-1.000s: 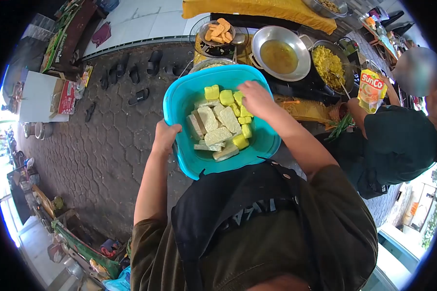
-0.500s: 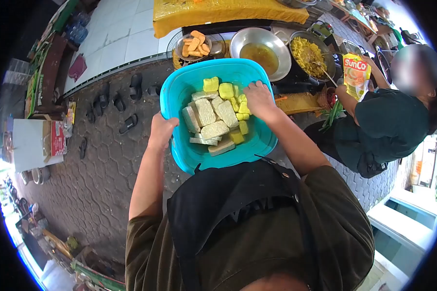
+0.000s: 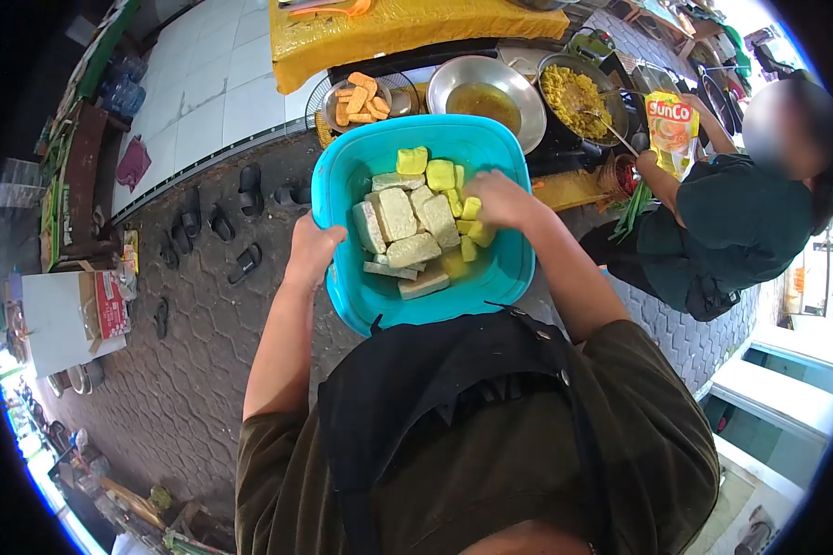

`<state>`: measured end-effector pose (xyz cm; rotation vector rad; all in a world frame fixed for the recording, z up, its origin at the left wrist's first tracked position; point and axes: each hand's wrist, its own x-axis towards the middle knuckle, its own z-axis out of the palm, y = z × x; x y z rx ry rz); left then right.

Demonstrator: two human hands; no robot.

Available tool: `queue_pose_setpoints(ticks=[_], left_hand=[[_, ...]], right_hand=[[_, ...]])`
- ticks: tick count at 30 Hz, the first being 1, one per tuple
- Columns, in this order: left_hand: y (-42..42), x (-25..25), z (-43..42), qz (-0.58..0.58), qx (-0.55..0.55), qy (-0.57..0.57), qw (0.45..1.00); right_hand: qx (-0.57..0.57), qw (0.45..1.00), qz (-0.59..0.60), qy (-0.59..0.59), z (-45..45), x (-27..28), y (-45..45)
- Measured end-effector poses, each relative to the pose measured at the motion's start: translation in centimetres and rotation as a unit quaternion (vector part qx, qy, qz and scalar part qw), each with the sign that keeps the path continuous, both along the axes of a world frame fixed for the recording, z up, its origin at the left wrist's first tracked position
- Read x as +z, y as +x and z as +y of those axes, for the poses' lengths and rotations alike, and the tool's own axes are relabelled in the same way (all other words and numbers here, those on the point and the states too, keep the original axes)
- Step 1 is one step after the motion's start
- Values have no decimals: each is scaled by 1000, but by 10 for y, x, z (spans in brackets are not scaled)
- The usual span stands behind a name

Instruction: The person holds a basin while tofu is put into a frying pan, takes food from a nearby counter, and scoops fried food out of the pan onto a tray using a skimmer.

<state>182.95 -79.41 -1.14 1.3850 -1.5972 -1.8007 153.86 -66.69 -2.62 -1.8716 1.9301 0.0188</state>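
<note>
Against my front is a turquoise plastic basin (image 3: 342, 157) with some liquid in it. Pale rectangular blocks, tempeh by their look (image 3: 414, 250), lie piled in its middle, with several yellow tofu pieces (image 3: 441, 174) along the far and right sides. My left hand (image 3: 315, 248) is closed around the basin's left rim, thumb on top. Inside the right part of the basin, my right hand (image 3: 498, 201) has its fingers curled at a yellow tofu piece (image 3: 472, 207); its fingertips are partly hidden.
Beyond the basin stand a plate of fried pieces (image 3: 361, 99), a wide metal pan of oil (image 3: 481, 102) and a wok of yellow food (image 3: 574, 100). At right a co-worker (image 3: 750, 203) holds a SunCo pouch (image 3: 673, 134). Black sandals (image 3: 245, 264) lie on the paving.
My right hand has moved from the basin's right wall down among the yellow tofu pieces, curling its fingers at one. My left hand stays on the rim. The whole view has shifted slightly.
</note>
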Motion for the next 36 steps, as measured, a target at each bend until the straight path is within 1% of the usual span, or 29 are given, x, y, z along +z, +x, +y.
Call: queue_pose_setpoints(ticks=[1, 3, 4, 6, 7, 8, 10, 12, 14, 15, 16, 17, 18, 20, 21, 23, 24, 26, 28, 30, 31, 33, 34, 36], left_hand=[[1, 0, -3, -1, -2, 0, 1000], [4, 0, -6, -6, -18, -7, 1000], [3, 0, -7, -2, -23, -12, 1000], [5, 1, -5, 23, -9, -24, 999], [6, 1, -5, 25, -13, -29, 999], [7, 0, -6, 28, 3, -19, 999], [11, -4, -7, 29, 19, -11, 999], [15, -7, -10, 7, 20, -11, 1000], [20, -14, -13, 3, 21, -13, 1000], [23, -15, -14, -1, 21, -11, 1000], [23, -16, -14, -2, 22, -13, 1000], [23, -17, -13, 14, 33, -4, 999], [25, -17, -13, 31, 44, 5, 999], [29, -21, -13, 24, 39, 3, 999], [29, -21, -15, 22, 32, 0, 999], [28, -16, -14, 29, 38, -1, 999], [27, -14, -13, 33, 46, 2, 998], [26, -10, -12, 37, 47, -3, 998], [26, -10, -13, 39, 49, -5, 998], [25, -14, -14, 36, 50, 6, 998], [25, -14, -14, 35, 49, 8, 998], [25, -15, -14, 20, 47, 13, 999], [24, -15, -13, 17, 45, 18, 999], [21, -14, -10, 21, 55, 31, 998]], right_hand=[[-2, 1000, -1, 0, -11, -13, -3], [-130, 983, 1, -130, -34, -42, -1], [-135, 982, 5, -135, -40, -53, 2], [-127, 985, -1, -117, -49, -69, 12], [-167, 982, -30, -86, -51, -64, 18], [-169, 981, -30, -90, -53, -63, 19], [-214, 973, -62, -66, -57, -67, 22], [-215, 972, -77, -52, -63, -64, 26], [-243, 968, -25, 53, -70, -51, 37], [-241, 969, -27, 51, -74, -51, 41], [-256, 963, -56, 55, -75, -53, 42], [-272, 957, -84, 59, -76, -54, 41], [-271, 957, -86, 58, -78, -55, 41], [-233, 965, -101, 72, -81, -56, 36], [-233, 965, -100, 68, -83, -66, 32], [-217, 970, -107, 24, -87, -98, 24], [-217, 970, -105, 17, -87, -98, 22], [-217, 966, -140, -29, -84, -99, 23], [-219, 967, -129, -18, -85, -93, 22], [-269, 953, -136, 40, -84, -92, 20], [-271, 952, -136, 42, -80, -74, 26], [-337, 934, -107, -50, -69, -43, 38], [-340, 933, -108, -45, -65, -45, 40], [-310, 943, -32, -119, -56, -46, 42]])
